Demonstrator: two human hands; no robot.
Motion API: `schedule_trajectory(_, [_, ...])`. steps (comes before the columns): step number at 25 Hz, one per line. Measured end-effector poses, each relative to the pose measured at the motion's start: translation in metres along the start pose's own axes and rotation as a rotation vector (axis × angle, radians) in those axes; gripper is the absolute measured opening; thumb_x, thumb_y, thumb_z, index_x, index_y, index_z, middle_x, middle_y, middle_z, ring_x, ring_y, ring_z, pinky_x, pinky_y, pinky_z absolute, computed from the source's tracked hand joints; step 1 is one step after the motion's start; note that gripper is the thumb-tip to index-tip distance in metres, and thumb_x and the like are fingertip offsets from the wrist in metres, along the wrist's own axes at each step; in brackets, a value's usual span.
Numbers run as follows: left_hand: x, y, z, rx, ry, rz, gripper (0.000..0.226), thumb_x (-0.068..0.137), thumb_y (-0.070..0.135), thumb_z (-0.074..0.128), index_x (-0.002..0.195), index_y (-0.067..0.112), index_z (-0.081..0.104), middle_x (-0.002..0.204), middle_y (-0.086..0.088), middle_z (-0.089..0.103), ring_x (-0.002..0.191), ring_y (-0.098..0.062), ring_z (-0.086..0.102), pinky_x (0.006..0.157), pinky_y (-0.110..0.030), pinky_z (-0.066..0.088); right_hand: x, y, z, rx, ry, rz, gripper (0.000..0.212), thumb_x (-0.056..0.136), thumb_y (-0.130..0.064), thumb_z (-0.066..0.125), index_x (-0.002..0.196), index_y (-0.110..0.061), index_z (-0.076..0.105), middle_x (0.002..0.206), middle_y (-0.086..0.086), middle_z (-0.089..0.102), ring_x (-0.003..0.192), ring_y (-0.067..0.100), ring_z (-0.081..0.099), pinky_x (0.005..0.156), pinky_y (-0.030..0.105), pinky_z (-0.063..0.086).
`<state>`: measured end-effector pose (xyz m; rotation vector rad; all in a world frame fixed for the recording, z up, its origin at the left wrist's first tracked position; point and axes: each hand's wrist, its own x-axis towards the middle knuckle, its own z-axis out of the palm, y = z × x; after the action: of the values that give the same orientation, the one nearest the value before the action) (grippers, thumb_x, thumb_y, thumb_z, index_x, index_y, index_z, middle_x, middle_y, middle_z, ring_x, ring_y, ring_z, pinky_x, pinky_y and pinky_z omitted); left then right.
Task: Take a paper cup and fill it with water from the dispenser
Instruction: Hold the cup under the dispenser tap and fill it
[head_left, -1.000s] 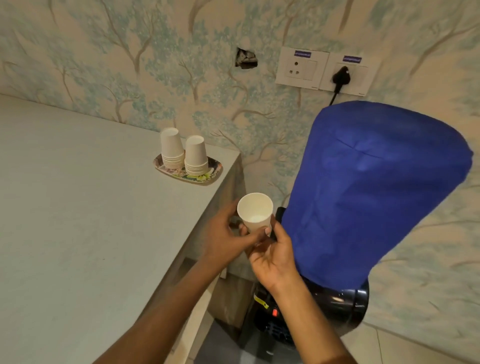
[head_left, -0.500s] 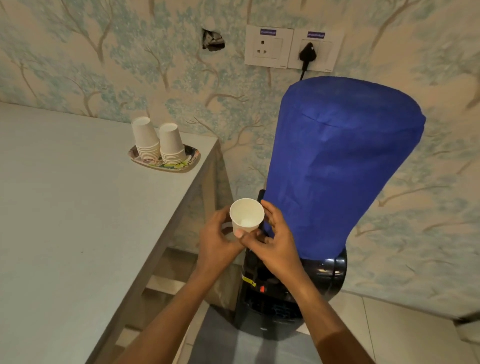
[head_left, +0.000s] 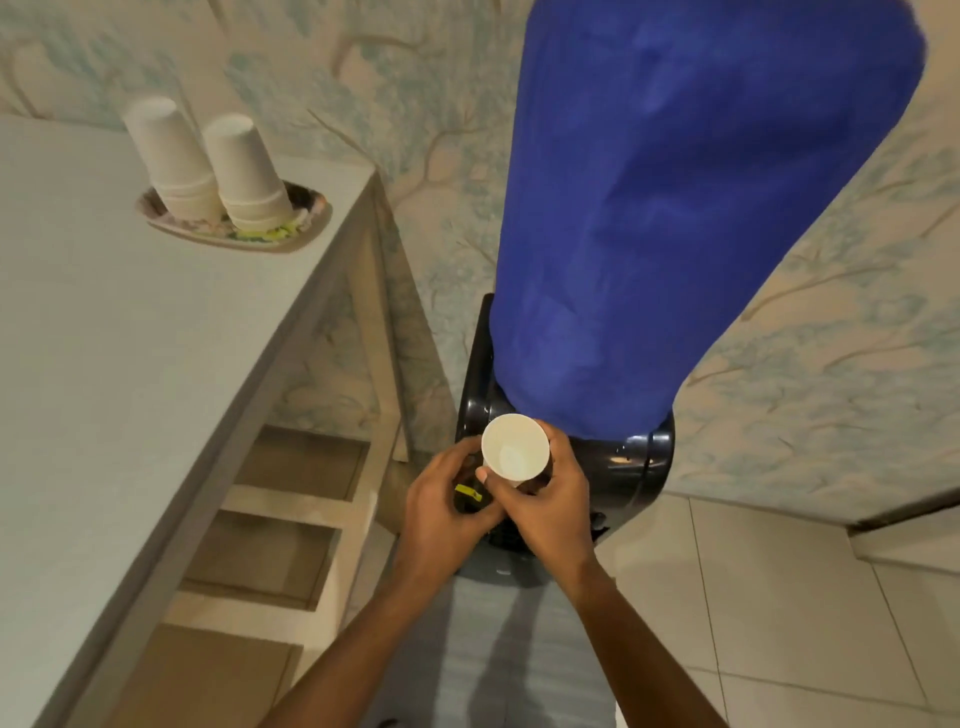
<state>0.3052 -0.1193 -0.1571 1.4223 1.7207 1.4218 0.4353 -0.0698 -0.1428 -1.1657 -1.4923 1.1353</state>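
Observation:
A white paper cup (head_left: 514, 453) is upright and empty, held in front of the black water dispenser (head_left: 639, 462). My right hand (head_left: 545, 506) wraps around its right side and bottom. My left hand (head_left: 441, 506) touches the cup's lower left side with its fingers curled. A blue cloth cover (head_left: 675, 208) hides the bottle on top of the dispenser. The taps are hidden behind my hands and the cup.
A grey table (head_left: 130, 338) stands to the left, with its frame and shelf below. On its far corner a patterned tray (head_left: 306, 228) carries two stacks of upturned paper cups (head_left: 208, 166). Tiled floor (head_left: 779, 623) lies to the right; the wallpapered wall is behind.
The cup and both hands have moved down to the front of the dispenser's black base. The view has tilted down and come closer; the wall sockets have left the frame.

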Motion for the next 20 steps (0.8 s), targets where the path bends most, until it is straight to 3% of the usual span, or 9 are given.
schedule_trajectory(3, [-0.019,-0.024,0.020,-0.032,-0.033,-0.041,0.071,0.064,0.023,0.085,0.130,0.031,0.059,0.122,0.011,0.067,0.112,-0.001,0.064,0.088,-0.015,0.054,-0.010,0.037,-0.003,-0.023,0.045,0.021,0.072,0.068,-0.025,0.095,0.130,-0.023,0.059,0.119,-0.022,0.068,0.116,0.007,0.065,0.094,0.030,0.058])
schedule_trajectory(6, [-0.037,-0.051,0.041,-0.077,-0.057,-0.082,0.081,0.060,0.018,0.090,0.132,0.029,0.055,0.127,0.015,0.060,0.117,0.002,0.060,0.090,-0.010,0.051,-0.022,0.073,-0.002,-0.041,0.076,0.041,0.072,0.066,-0.028,0.093,0.130,-0.022,0.059,0.117,-0.020,0.068,0.113,0.009,0.066,0.088,0.032,0.060])
schedule_trajectory(9, [-0.052,-0.082,0.057,-0.064,-0.104,-0.143,0.081,0.061,0.010,0.090,0.133,0.019,0.055,0.126,0.004,0.062,0.115,0.004,0.060,0.087,-0.009,0.050,-0.038,0.106,0.000,-0.071,0.043,0.105,0.074,0.065,-0.027,0.093,0.126,-0.046,0.055,0.118,-0.029,0.065,0.114,-0.001,0.063,0.085,0.016,0.056])
schedule_trajectory(11, [-0.061,-0.104,0.065,-0.022,-0.166,-0.171,0.075,0.067,0.000,0.083,0.134,0.016,0.053,0.128,-0.002,0.062,0.117,-0.001,0.060,0.092,-0.018,0.053,-0.049,0.132,-0.001,-0.112,0.051,0.131,0.074,0.065,-0.025,0.094,0.123,-0.047,0.054,0.118,-0.030,0.065,0.113,-0.003,0.063,0.084,0.011,0.052])
schedule_trajectory(13, [-0.068,-0.129,0.072,0.032,-0.233,-0.207,0.069,0.070,-0.013,0.068,0.133,0.012,0.053,0.129,-0.005,0.063,0.118,-0.010,0.062,0.099,-0.035,0.054,-0.060,0.163,-0.004,-0.142,0.064,0.174,0.071,0.065,-0.022,0.095,0.121,-0.042,0.056,0.116,-0.027,0.066,0.111,0.000,0.064,0.085,0.018,0.056])
schedule_trajectory(15, [-0.072,-0.149,0.080,0.109,-0.237,-0.238,0.065,0.072,-0.019,0.056,0.131,0.007,0.058,0.126,-0.008,0.066,0.113,-0.018,0.065,0.096,-0.044,0.055,-0.066,0.191,-0.009,-0.157,0.076,0.236,0.069,0.065,-0.021,0.094,0.118,-0.044,0.057,0.113,-0.030,0.066,0.109,-0.001,0.064,0.087,0.028,0.059])
schedule_trajectory(17, [-0.075,-0.162,0.089,0.157,-0.181,-0.224,0.052,0.075,-0.017,0.057,0.121,0.007,0.066,0.115,-0.007,0.072,0.101,-0.016,0.070,0.089,-0.039,0.058,-0.068,0.216,-0.011,-0.177,0.081,0.282,0.069,0.065,-0.020,0.095,0.115,-0.046,0.056,0.109,-0.036,0.065,0.105,-0.005,0.064,0.086,0.029,0.059])
schedule_trajectory(20, [-0.073,-0.171,0.107,0.137,-0.130,-0.151,0.023,0.085,0.000,0.070,0.105,0.011,0.072,0.100,-0.002,0.074,0.088,-0.008,0.070,0.079,-0.024,0.057,-0.065,0.247,-0.012,-0.164,0.115,0.335,0.066,0.064,-0.019,0.096,0.116,-0.039,0.059,0.104,-0.027,0.071,0.098,-0.002,0.068,0.081,0.029,0.060])
